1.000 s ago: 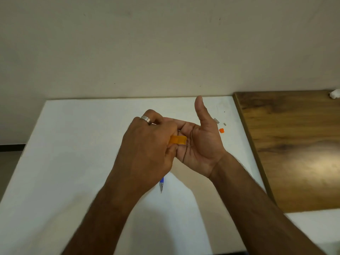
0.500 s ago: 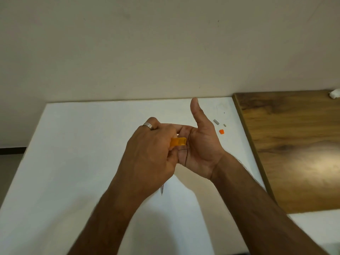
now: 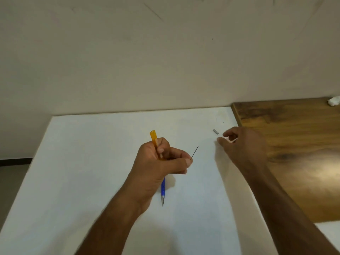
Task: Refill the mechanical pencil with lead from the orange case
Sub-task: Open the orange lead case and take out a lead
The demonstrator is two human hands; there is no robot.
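Observation:
My left hand is closed around the orange case, which sticks up and away from the fist. The same hand pinches a thin black lead between thumb and forefinger, pointing up to the right. The blue mechanical pencil lies on the white table beneath that hand, with its metal tip toward me. My right hand is low over the table's right side, its thumb and forefinger close together just beside a small grey metal piece. The small orange cap is out of sight there.
A dark wooden surface adjoins the white table on the right. A white crumpled object lies at its far corner. A plain wall rises behind the table's far edge.
The hands were together with the case tipped into my right palm. They have parted: my left hand keeps the case and one lead, and my right hand has moved right toward the small parts.

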